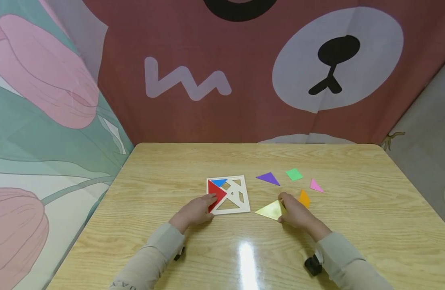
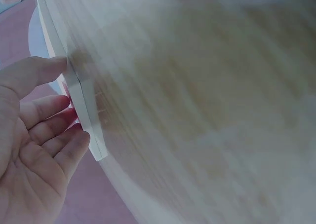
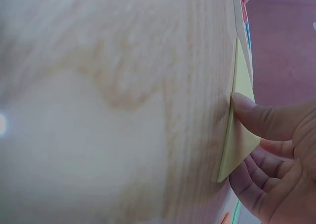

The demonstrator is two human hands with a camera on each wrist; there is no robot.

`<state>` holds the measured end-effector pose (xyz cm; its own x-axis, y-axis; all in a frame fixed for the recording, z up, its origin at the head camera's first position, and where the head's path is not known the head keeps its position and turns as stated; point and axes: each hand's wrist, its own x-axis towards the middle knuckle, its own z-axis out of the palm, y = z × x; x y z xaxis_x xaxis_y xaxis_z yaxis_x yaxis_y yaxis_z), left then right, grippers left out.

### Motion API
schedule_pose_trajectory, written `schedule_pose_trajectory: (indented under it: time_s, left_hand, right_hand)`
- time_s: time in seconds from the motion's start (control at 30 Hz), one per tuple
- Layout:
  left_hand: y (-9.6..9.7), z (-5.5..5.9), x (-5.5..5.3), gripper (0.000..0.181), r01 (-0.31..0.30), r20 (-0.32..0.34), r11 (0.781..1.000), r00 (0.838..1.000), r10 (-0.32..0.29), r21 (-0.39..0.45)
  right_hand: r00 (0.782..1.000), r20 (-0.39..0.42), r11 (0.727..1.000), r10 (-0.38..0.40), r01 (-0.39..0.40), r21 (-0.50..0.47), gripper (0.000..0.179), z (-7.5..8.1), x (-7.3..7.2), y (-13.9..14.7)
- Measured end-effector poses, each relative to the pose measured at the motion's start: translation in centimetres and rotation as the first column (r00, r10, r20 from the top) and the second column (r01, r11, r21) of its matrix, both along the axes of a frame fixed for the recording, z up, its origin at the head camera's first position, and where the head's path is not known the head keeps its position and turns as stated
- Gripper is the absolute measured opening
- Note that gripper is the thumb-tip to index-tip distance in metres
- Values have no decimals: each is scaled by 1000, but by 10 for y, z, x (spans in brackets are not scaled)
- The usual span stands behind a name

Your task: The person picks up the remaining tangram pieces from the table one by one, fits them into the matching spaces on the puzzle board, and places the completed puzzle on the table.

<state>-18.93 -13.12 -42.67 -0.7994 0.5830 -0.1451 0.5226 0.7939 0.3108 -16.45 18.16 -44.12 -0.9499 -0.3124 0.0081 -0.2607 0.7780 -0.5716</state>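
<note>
A white square tangram board (image 1: 247, 203) lies on the table, with a red triangle (image 1: 216, 193) and a blue triangle (image 1: 219, 182) in its recesses; other cut-outs are bare. My left hand (image 1: 195, 210) holds the board's near-left corner, fingertips over the red triangle and thumb (image 2: 47, 68) at the near edge. My right hand (image 1: 295, 210) pinches a yellow triangle (image 1: 270, 210) just right of the board, thumb (image 3: 261, 118) on its near long edge. The fingers on its far side are partly hidden. The yellow triangle looks flat on or very near the table.
Beyond my right hand lie a purple triangle (image 1: 268, 178), a green piece (image 1: 294, 174), a pink triangle (image 1: 316, 185) and an orange piece (image 1: 304, 199). The wooden table (image 1: 153, 169) meets a brown printed cloth (image 1: 193, 121) at its far edge.
</note>
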Motion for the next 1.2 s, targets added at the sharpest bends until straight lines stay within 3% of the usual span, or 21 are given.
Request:
schedule_pose_trajectory:
  time_s: [0.23, 0.57, 1.07, 1.2]
  left_hand:
    - [0, -1, 1, 52, 4, -3, 1000, 1000, -4, 14]
    - [-1, -9, -3, 51, 4, -19, 999, 1000, -3, 44]
    - [-1, -10, -3, 52, 8, -27, 997, 1000, -6, 79]
    - [-1, -10, -3, 51, 15, -15, 992, 1000, -13, 124]
  right_hand:
    - [998, 52, 998, -41, 43, -49, 50, -4, -2, 2]
    - [998, 57, 981, -25, 36, -190, 38, -4, -2, 9]
    - [995, 55, 962, -82, 94, -256, 31, -7, -2, 9]
    - [993, 76, 953, -92, 110, -284, 30, -8, -1, 8]
